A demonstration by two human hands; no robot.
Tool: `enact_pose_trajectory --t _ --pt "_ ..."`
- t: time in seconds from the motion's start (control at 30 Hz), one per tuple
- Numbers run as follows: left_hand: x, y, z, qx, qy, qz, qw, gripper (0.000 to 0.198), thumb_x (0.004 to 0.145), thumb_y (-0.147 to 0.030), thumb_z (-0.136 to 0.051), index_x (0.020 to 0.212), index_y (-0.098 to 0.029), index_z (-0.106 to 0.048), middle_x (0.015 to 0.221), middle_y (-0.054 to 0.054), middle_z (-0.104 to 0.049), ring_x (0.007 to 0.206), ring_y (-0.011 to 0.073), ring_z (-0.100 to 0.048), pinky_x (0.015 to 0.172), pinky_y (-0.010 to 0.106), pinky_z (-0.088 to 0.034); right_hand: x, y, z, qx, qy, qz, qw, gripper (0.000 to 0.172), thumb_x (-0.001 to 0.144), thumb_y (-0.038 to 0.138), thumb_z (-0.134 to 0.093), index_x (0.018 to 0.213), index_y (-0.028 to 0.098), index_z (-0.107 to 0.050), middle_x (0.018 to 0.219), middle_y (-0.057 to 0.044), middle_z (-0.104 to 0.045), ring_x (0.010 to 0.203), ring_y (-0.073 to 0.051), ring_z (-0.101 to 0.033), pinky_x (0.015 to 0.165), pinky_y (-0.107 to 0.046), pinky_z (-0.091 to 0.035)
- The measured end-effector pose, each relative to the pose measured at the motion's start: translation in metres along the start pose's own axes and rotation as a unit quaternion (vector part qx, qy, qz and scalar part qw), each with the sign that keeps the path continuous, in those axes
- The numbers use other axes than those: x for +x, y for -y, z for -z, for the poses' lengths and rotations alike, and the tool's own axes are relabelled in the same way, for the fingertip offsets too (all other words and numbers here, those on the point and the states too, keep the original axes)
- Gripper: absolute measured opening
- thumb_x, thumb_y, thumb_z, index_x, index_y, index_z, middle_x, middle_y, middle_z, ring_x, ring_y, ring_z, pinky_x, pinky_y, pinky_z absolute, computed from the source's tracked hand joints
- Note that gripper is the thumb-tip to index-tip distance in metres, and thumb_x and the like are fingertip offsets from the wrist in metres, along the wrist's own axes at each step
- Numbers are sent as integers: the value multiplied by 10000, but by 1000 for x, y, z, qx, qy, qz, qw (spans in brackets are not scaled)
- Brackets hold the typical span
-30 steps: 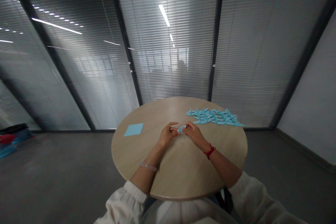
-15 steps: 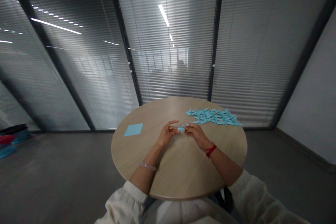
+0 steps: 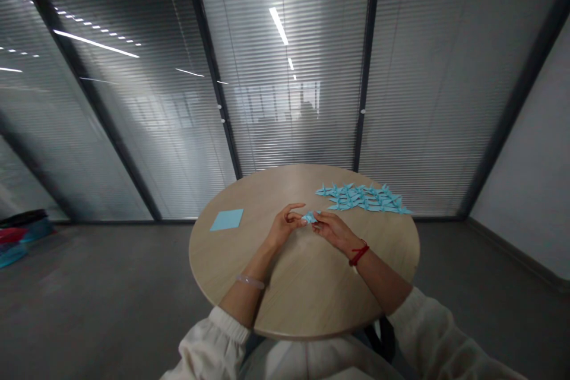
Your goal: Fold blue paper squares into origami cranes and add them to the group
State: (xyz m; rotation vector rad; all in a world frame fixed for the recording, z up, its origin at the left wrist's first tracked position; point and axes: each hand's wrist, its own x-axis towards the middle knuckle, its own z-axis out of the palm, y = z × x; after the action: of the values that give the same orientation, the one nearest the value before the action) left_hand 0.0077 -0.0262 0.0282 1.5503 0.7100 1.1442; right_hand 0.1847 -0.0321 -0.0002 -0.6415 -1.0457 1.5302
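Observation:
A small folded piece of light-blue paper (image 3: 310, 217) is held between both hands above the middle of the round table. My left hand (image 3: 284, 227) pinches its left side with thumb and fingers, the index finger raised over it. On its right side, my right hand (image 3: 332, 230) grips the paper between thumb and fingertips. The fingers partly cover it, so its exact folds are hard to make out. Behind my right hand, several blue origami cranes (image 3: 363, 197) lie close together in rows. To the left of my left hand is a flat blue paper square (image 3: 227, 219).
The round wooden table (image 3: 307, 303) reaches from my body toward a glass wall with blinds (image 3: 294, 136). Dark containers with blue and red parts (image 3: 27, 228) stand on the floor at far left. A white wall (image 3: 529, 190) rises on the right.
My right hand has shifted slightly, its fingers now a little differently placed on the folded paper. The left hand stays almost still. The cranes and the flat square have not moved.

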Motion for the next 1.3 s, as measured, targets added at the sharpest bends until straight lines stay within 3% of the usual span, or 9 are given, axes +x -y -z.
enact_pose_trajectory --t 0.43,0.67,0.93,1.3 --pt "-3 -7 -2 -11 19 -21 1000 562 641 -285 -779 1150 -150 -582 754 22 -688 698 128 -625 721 244 -453 1 0 0 112 33 -49 992 207 640 241 -813 735 153 -651 735 6 -634 686 -105 -571 680 -256 -451" --pt "-2 -8 0 -21 -43 9 999 611 623 -297 -798 1173 -149 -576 757 24 -692 686 121 -612 718 237 -458 -3 5 -1 144 21 -35 989 181 646 189 -803 690 157 -631 652 30 -611 644 -94 -570 675 -251 -471" --pt "-2 -6 5 -119 -123 56 984 596 610 -241 -813 1150 -133 -585 725 21 -686 654 101 -625 672 202 -491 -2 10 -4 186 0 -63 980 56 815 156 -638 766 131 -642 698 -30 -664 653 -106 -607 646 -238 -494" --pt "0 -7 4 -197 -114 110 968 401 796 -105 -649 1185 -122 -556 743 56 -694 658 101 -667 619 157 -539 0 12 0 189 -31 -67 979 97 832 144 -576 760 138 -640 658 -33 -665 601 -105 -604 622 -228 -494"
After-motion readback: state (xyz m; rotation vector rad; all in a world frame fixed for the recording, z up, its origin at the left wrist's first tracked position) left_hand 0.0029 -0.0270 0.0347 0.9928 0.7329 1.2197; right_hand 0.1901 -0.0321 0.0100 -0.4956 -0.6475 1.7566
